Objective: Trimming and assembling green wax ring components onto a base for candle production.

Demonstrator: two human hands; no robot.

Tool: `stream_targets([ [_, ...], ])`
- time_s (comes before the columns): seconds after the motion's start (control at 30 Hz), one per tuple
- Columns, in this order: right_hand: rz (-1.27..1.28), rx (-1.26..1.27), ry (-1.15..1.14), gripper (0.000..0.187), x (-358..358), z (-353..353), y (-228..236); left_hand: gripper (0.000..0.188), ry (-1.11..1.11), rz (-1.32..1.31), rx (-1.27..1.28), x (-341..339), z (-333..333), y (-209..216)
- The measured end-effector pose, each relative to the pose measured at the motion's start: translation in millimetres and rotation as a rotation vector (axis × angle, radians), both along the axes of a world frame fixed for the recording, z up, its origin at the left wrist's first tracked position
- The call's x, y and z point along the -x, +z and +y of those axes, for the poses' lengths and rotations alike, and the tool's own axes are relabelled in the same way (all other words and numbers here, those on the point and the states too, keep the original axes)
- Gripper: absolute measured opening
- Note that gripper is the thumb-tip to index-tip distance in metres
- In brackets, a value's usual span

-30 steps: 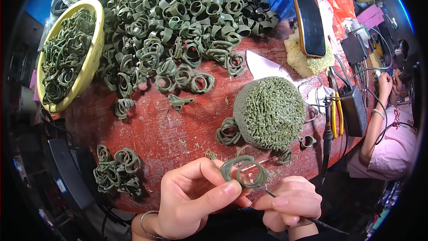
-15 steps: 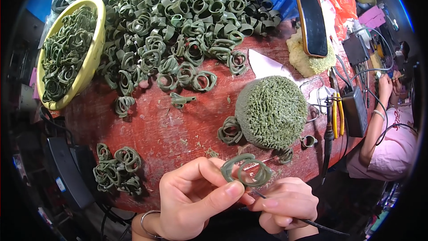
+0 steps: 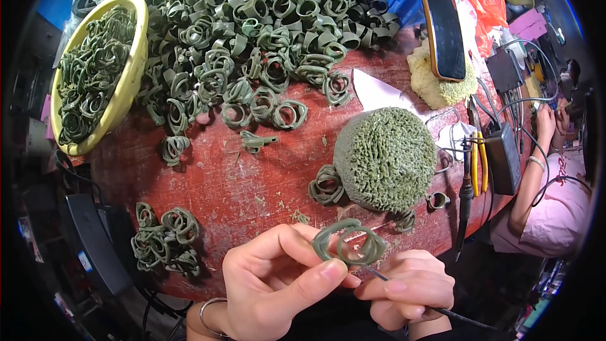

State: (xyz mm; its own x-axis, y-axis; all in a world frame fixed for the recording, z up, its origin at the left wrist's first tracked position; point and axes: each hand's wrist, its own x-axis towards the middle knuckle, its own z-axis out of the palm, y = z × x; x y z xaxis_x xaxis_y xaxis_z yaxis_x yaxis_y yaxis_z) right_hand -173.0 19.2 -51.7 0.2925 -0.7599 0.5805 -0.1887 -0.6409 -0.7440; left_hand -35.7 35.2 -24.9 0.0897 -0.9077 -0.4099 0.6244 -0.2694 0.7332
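Note:
Between the thumb and fingers of my left hand [image 3: 265,284] is a dark green wax ring [image 3: 322,241] with looping open bands. My right hand [image 3: 410,287] is closed around a thin pen-like tool [image 3: 377,273], its slim tip pointing at the ring's lower edge. Whether the tip touches the ring, I cannot tell. A dark cord-like length [image 3: 467,321] trails out below that hand. Just beyond my hands stands a round, rough-topped green block [image 3: 391,159], with a few green rings beside its base.
A large heap of green rings [image 3: 252,9] covers the far side of the red table [image 3: 246,183]. A yellow basin [image 3: 136,82] of green pieces stands left, a small ring cluster [image 3: 165,240] nearer. Right are a phone [image 3: 447,38], yellow-handled pliers [image 3: 483,161] and another person [image 3: 543,208].
My right hand and its tool have shifted slightly to the right. The left hand keeps its hold on the ring almost unmoved.

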Motion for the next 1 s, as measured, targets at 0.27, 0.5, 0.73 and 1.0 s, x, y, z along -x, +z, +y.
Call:
stream_targets([
  [0.27,0.024,-0.035,0.027,0.025,8,-1,1,0.013,0.005,0.029,-0.021,0,-3,1],
  [0.5,-0.056,-0.036,0.048,0.024,1,0,-7,0.013,0.052,-0.037,-0.011,-1,3,-4],
  [0.73,-0.033,-0.006,-0.013,0.024,1,1,-6,0.013,0.043,-0.084,0.0,1,2,-5],
  [1.0,-0.067,-0.108,0.052,0.023,-2,-4,-2,0.014,0.059,-0.105,0.031,1,2,-5],
])
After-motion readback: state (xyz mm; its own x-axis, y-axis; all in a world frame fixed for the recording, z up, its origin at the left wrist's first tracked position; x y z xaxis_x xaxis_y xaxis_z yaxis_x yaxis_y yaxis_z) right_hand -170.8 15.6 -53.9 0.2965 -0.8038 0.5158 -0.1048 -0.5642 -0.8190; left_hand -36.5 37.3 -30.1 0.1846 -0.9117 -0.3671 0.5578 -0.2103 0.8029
